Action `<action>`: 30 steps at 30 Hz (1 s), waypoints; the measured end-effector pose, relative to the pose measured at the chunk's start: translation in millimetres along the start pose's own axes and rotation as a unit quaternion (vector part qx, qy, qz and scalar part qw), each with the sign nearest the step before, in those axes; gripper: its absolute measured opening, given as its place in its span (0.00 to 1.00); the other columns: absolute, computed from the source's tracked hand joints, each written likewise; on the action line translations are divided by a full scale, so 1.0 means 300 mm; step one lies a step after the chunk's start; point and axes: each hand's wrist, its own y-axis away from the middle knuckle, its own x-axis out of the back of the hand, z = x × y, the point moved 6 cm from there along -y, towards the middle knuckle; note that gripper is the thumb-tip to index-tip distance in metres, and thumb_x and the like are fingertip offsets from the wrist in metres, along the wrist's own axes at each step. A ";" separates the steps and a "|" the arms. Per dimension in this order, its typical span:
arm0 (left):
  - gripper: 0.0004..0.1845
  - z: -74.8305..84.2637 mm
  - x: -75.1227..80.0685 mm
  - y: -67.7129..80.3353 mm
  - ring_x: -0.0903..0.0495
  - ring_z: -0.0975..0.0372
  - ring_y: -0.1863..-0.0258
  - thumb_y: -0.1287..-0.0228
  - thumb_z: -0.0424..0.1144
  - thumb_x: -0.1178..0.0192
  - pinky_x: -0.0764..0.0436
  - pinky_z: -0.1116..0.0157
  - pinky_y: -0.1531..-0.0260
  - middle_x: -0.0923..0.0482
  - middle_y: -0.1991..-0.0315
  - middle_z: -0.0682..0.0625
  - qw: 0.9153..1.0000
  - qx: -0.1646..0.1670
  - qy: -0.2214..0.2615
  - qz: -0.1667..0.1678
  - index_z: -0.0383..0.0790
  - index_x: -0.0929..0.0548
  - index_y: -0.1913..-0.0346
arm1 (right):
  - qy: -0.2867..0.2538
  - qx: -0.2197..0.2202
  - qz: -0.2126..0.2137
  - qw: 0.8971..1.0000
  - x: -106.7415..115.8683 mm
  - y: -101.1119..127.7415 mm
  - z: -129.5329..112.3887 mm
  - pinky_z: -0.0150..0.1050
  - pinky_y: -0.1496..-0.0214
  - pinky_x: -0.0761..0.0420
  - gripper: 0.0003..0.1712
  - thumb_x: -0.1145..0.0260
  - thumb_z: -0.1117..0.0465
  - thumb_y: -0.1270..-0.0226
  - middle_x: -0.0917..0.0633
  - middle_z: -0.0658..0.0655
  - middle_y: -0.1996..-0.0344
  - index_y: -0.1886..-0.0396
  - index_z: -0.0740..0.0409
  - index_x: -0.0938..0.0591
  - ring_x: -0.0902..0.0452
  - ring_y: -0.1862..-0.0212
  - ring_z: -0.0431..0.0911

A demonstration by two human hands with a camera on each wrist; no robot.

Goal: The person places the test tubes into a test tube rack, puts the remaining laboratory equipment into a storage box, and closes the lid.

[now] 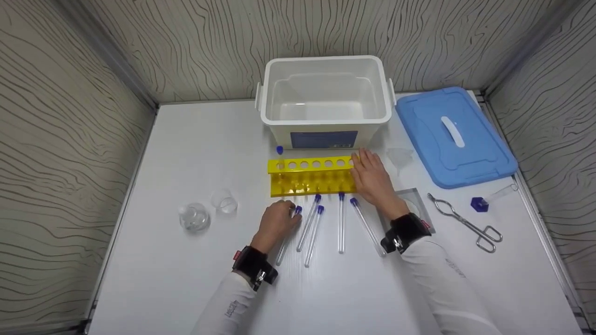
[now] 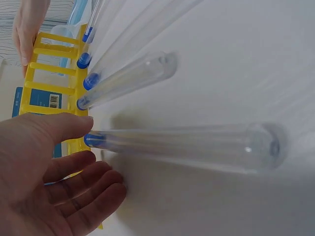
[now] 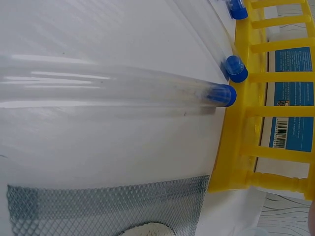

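The yellow rack [image 1: 311,177] lies just in front of the white bin [image 1: 326,100], its long axis running left to right across the table [image 1: 186,139]. The right hand [image 1: 372,179] rests on the rack's right end with fingers straight and together, pressing rather than curling round it. Five capped test tubes lie side by side on the near side of the rack, blue caps toward it, long axes pointing back toward the person. The left hand [image 1: 275,222] is the nearer one to the leftmost tube [image 2: 187,145]: its blue cap [image 1: 298,210] sits at the fingertips, and the tube's body runs from there back under the hand. The left wrist view shows the fingers [image 2: 83,182] loosely spread and holding nothing, thumb just over that cap.
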 end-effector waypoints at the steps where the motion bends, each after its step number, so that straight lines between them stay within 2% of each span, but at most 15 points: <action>1: 0.14 0.001 -0.002 -0.001 0.21 0.59 0.70 0.42 0.41 0.33 0.18 0.61 0.66 0.13 0.64 0.45 1.000 0.003 -0.002 -0.001 0.35 0.13 0.56 | 0.000 -0.001 0.000 1.000 -0.001 0.000 0.001 0.54 0.17 0.54 0.33 0.59 0.50 0.19 0.44 0.68 0.22 0.24 0.65 0.41 0.51 0.20 0.60; 9: 0.11 0.003 -0.017 -0.012 0.20 0.58 0.71 0.44 0.39 0.34 0.19 0.61 0.69 0.15 0.68 0.46 1.000 0.006 -0.005 0.007 0.36 0.13 0.60 | -0.001 -0.004 0.002 1.000 -0.003 0.000 0.002 0.55 0.17 0.54 0.33 0.59 0.50 0.19 0.44 0.68 0.22 0.24 0.65 0.41 0.51 0.20 0.60; 15: 0.08 0.007 -0.015 -0.011 0.19 0.57 0.72 0.44 0.36 0.34 0.19 0.60 0.71 0.14 0.69 0.46 1.000 -0.002 -0.007 0.021 0.36 0.14 0.63 | 0.004 -0.005 -0.001 1.000 -0.005 -0.001 0.004 0.54 0.17 0.54 0.33 0.60 0.50 0.19 0.45 0.67 0.22 0.23 0.64 0.42 0.52 0.20 0.60; 22: 0.06 0.014 -0.011 -0.009 0.16 0.54 0.71 0.42 0.34 0.36 0.18 0.59 0.71 0.13 0.69 0.45 0.999 -0.015 -0.015 0.033 0.36 0.13 0.64 | 0.003 0.007 0.014 1.000 -0.002 -0.001 0.004 0.55 0.17 0.53 0.33 0.57 0.51 0.20 0.43 0.69 0.23 0.24 0.66 0.40 0.49 0.21 0.61; 30: 0.06 0.018 0.005 -0.002 0.15 0.52 0.70 0.42 0.32 0.36 0.17 0.58 0.71 0.13 0.69 0.44 0.999 -0.021 -0.010 0.040 0.35 0.13 0.64 | 0.001 -0.001 -0.002 1.000 -0.006 -0.002 0.006 0.55 0.17 0.54 0.34 0.58 0.51 0.20 0.45 0.68 0.22 0.23 0.65 0.42 0.52 0.20 0.60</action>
